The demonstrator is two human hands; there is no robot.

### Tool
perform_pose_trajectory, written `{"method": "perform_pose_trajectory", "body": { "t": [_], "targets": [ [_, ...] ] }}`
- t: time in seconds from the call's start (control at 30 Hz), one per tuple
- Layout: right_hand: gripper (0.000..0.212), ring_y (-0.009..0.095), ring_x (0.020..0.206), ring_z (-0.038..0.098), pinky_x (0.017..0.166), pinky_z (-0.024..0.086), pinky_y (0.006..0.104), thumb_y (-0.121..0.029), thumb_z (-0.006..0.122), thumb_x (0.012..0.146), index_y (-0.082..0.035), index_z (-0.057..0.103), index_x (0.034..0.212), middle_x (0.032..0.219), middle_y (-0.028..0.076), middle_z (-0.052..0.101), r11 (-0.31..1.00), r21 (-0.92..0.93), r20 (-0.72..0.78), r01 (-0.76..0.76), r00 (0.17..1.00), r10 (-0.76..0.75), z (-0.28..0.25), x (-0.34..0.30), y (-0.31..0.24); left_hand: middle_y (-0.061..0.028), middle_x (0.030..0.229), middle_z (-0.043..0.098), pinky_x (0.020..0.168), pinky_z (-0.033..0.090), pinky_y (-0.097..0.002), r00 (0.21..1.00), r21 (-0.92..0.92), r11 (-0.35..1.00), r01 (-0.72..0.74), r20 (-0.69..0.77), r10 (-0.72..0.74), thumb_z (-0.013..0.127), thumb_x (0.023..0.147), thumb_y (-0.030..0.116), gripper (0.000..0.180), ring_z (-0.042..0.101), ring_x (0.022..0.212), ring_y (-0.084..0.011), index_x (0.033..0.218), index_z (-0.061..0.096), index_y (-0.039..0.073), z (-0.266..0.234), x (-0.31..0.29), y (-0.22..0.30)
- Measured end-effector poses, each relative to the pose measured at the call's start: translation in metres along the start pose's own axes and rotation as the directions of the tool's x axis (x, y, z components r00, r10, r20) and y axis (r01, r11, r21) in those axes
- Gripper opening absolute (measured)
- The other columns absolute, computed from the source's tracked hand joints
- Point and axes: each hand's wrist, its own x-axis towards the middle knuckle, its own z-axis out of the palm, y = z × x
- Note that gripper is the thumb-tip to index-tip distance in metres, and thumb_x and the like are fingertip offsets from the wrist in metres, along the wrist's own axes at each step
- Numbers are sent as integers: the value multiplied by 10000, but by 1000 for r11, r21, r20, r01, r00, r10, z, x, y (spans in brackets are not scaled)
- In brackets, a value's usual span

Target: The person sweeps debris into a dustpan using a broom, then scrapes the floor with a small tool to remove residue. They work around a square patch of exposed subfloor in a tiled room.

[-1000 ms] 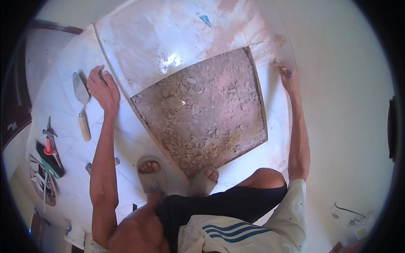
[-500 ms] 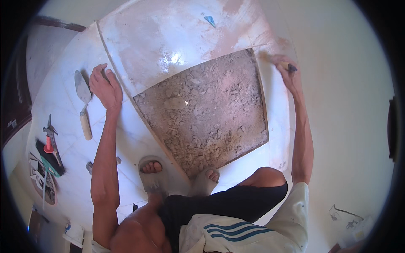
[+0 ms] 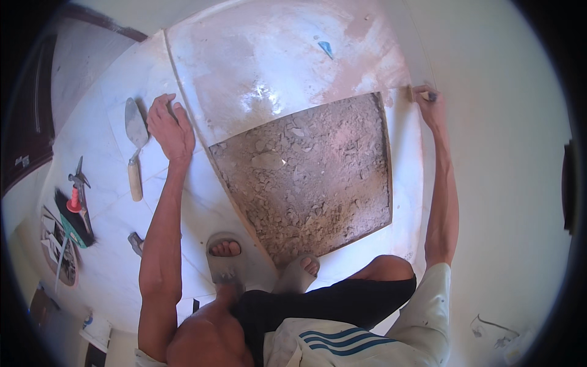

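Observation:
A square opening in the white tiled floor (image 3: 403, 183) exposes rough, broken grey-brown mortar (image 3: 306, 183). My left hand (image 3: 171, 129) rests on the tiles at the opening's left, palm down, fingers loosely apart and holding nothing. Beside it lies a pointed trowel (image 3: 136, 125) with a wooden handle. Beyond the opening's far right corner, close to the wall, my right hand (image 3: 433, 109) is closed around a small tool with a tan edge and dark handle end (image 3: 431, 96). The tool looks like a brush, mostly covered by the fingers.
At the left lie a hammer (image 3: 138, 243), a claw hammer with a red grip (image 3: 74, 199), and a black-bristled broom head (image 3: 76, 223) by a basin of debris (image 3: 58, 257). A blue shard (image 3: 326, 49) lies on the dusty far tiles. A wall (image 3: 501, 183) runs along the right.
My right hand has moved slightly right, toward the wall, with the small tool. The whole view has shifted a little; my left hand stays on the tiles beside the trowel.

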Motion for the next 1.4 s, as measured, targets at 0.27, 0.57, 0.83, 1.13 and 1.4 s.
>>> {"method": "perform_pose_trajectory", "body": {
  "t": [0.27, 0.57, 0.83, 1.13, 1.4],
  "targets": [
    [200, 153, 925, 710, 851, 548, 311, -126, 728, 981, -28, 800, 1140, 990, 94, 793, 979, 56, 191, -196, 965, 182, -10, -25, 11, -123, 1368, 611, 1159, 331, -504, 999, 8, 999, 34, 22, -34, 553, 1060, 201, 315, 495, 1347, -347, 1339, 608, 65, 1, 0, 0],
    [180, 173, 1105, 726, 976, 547, 346, -34, 703, 998, -54, 803, 1147, 1177, 105, 802, 927, 265, 397, -267, 906, 148, -2, -44, -50, -114, 1375, 610, 1160, 330, -506, 998, 10, 999, 46, 34, -47, 560, 1052, 193, 313, 488, 1355, -343, 1342, 609, 86, 1, -2, 1],
    [198, 159, 994, 732, 874, 572, 312, -18, 701, 1003, -62, 795, 1172, 1127, 80, 808, 933, 303, 36, -196, 980, 194, 11, -24, -49, -119, 1380, 612, 1161, 329, -513, 999, 29, 999, 38, 37, -39, 564, 1053, 196, 317, 489, 1352, -348, 1347, 612, 90, 2, -1, 1],
    [187, 214, 941, 741, 845, 571, 357, -20, 711, 971, -77, 793, 1129, 1152, 116, 795, 963, 237, -92, -132, 983, 158, 20, -17, -43, -122, 1385, 606, 1157, 330, -504, 996, 2, 998, 69, 57, -69, 563, 1055, 193, 312, 489, 1348, -348, 1343, 612, 84, 1, -1, 1],
    [218, 179, 1050, 732, 949, 555, 328, -16, 723, 970, -46, 785, 1177, 1142, 91, 806, 912, 350, 191, -216, 969, 156, 10, -33, -38, -117, 1393, 601, 1165, 323, -502, 996, 6, 998, 69, 61, -69, 563, 1055, 186, 312, 486, 1354, -344, 1345, 608, 81, 0, 0, 1]
  ]
}}
